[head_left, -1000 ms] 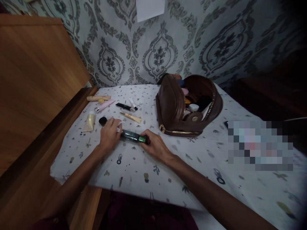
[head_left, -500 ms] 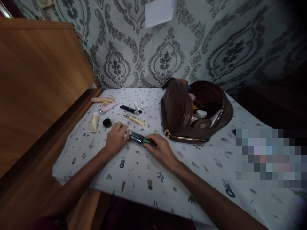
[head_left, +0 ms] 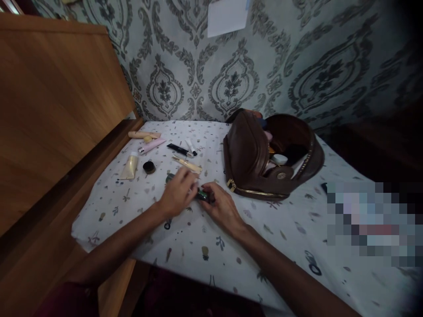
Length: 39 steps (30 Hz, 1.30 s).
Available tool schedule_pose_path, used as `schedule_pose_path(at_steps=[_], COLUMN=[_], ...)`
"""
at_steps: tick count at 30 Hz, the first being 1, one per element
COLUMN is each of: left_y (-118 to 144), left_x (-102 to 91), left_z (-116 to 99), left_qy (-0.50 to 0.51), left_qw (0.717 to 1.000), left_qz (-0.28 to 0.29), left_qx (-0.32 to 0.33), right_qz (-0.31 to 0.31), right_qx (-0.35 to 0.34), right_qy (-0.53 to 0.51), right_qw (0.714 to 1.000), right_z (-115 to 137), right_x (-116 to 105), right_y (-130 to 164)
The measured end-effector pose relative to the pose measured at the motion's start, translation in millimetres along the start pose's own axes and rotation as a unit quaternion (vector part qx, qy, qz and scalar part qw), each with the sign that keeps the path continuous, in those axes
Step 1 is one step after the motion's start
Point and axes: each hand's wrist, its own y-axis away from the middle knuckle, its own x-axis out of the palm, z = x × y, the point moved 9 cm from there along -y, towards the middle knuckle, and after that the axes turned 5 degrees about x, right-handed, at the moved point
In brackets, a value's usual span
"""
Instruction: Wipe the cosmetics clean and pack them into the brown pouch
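A small dark green bottle (head_left: 202, 193) lies between my hands, low over the patterned cloth. My right hand (head_left: 223, 207) is closed around its right end. My left hand (head_left: 178, 192) has its fingers curled over the left part of the bottle and hides most of that side. Past my left knuckles, a dark green patch (head_left: 170, 177) shows; I cannot tell if it is print or an object. Just beyond my left fingers lies a yellowish slim tube (head_left: 188, 164). A small black-lidded jar (head_left: 149, 167) sits to the left.
A brown leather bag (head_left: 246, 152) stands unzipped at right, with a white-lidded item (head_left: 280, 159) inside. Farther left lie a cream tube (head_left: 131, 166), a pink tube (head_left: 152, 146), a peach tube (head_left: 145, 134) and a black tube (head_left: 178, 150). A wooden panel (head_left: 66, 79) borders the left.
My left hand has moved right, toward my right hand, and now covers much of the bottle that showed before. My right hand has stayed nearly in place. The view has shifted slightly.
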Motion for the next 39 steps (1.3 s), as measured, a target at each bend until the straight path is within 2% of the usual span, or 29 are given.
schedule_pose_path(at_steps=[2,3,5,10,16,19,21,24,26,28,30,32,35,39], left_y=[-0.2,1.5,4.7,6.3,10.8,14.8,15.9,13.9,9.3,4.6,3.8,5.6,4.7,1.8], left_x=[17.7,25.8,35.5,33.0,19.2,13.8,9.4,0.8,-2.9,0.5,13.3,27.7,37.9,36.7], left_z=[-26.4,-32.3,-29.2,15.7,83.9,104.0,109.6,100.6,77.7,42.8,7.7,-12.2,-10.4,13.8], left_qy=[-0.073,-0.109,-0.156,-0.126,-0.059,-0.059,-0.061,-0.067,-0.064,-0.056,-0.063,-0.092,-0.127,-0.129], left_qw=[0.992,0.985,0.975,0.984,0.992,0.99,0.989,0.988,0.994,0.998,0.993,0.982,0.977,0.982], left_qz=[0.037,0.053,0.074,0.096,0.077,0.061,0.051,0.024,-0.001,-0.009,0.017,0.049,0.071,0.088], left_qx=[0.094,0.124,0.141,0.08,-0.077,-0.112,-0.127,-0.133,-0.094,-0.006,0.098,0.159,0.155,0.102], right_qz=[0.001,0.001,-0.001,0.0,0.002,-0.002,-0.003,-0.004,-0.003,0.002,0.006,0.004,-0.004,0.003], right_qx=[0.024,0.034,0.046,0.029,-0.004,-0.012,-0.018,-0.018,-0.01,0.004,0.017,0.025,0.024,0.017], right_qy=[-0.014,-0.022,-0.036,-0.037,0.009,0.02,0.026,0.026,0.013,-0.004,-0.013,-0.01,-0.007,0.0], right_qw=[1.0,0.999,0.998,0.999,1.0,1.0,0.999,0.999,1.0,1.0,1.0,1.0,1.0,1.0], right_z=[-4.1,-5.8,-8.1,-5.8,1.1,0.4,0.1,0.4,0.6,0.2,-1.3,-3.2,-4.9,-4.0], right_x=[-0.2,-0.1,0.0,0.8,-2.0,-1.5,-0.4,0.0,-0.9,-1.3,-1.3,-1.2,-1.2,0.0], right_y=[0.2,0.1,-0.2,-1.6,-0.7,-0.8,-1.1,-1.4,-1.2,-1.0,-1.1,-1.6,-2.9,-3.0])
